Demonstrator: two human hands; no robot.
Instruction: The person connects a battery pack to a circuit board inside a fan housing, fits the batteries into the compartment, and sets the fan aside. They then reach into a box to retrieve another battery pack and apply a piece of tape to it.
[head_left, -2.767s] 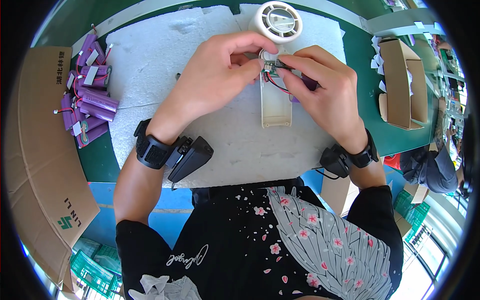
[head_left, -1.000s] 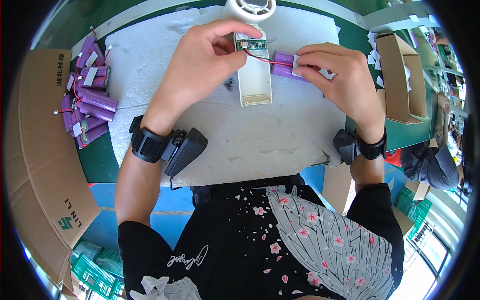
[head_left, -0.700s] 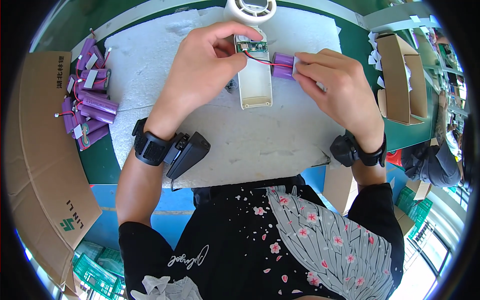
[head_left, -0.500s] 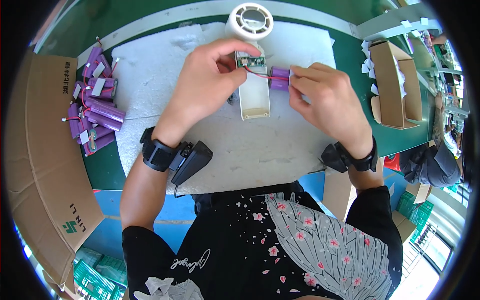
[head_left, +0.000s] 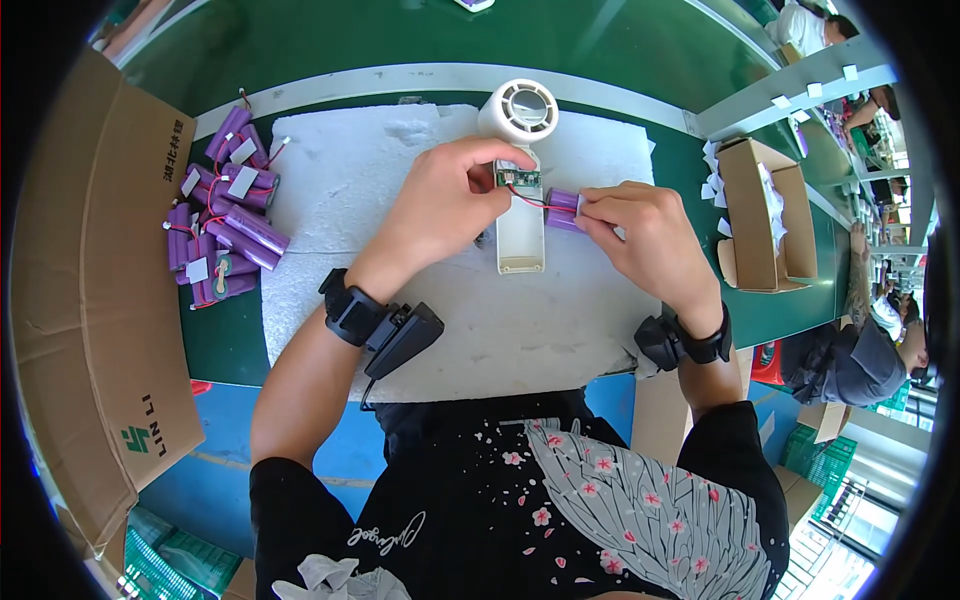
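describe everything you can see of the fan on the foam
The fan is off-white and looks like plastic. Its round head has a slotted ring around a shiny disc; its handle is open, like a shallow tray, pointing toward the person. A green board sits near the head, with red and dark wires running to a purple battery beside the handle. It lies on white foam, the left hand gripping it near the board.

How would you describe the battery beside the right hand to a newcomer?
Start at the pale foam sheet, then find the off-white handheld fan and its open handle. Just right of that handle, at the right hand, is the purple battery pack. Unlike the batteries piled at left, its red and black wires lead to the handle's circuit board.
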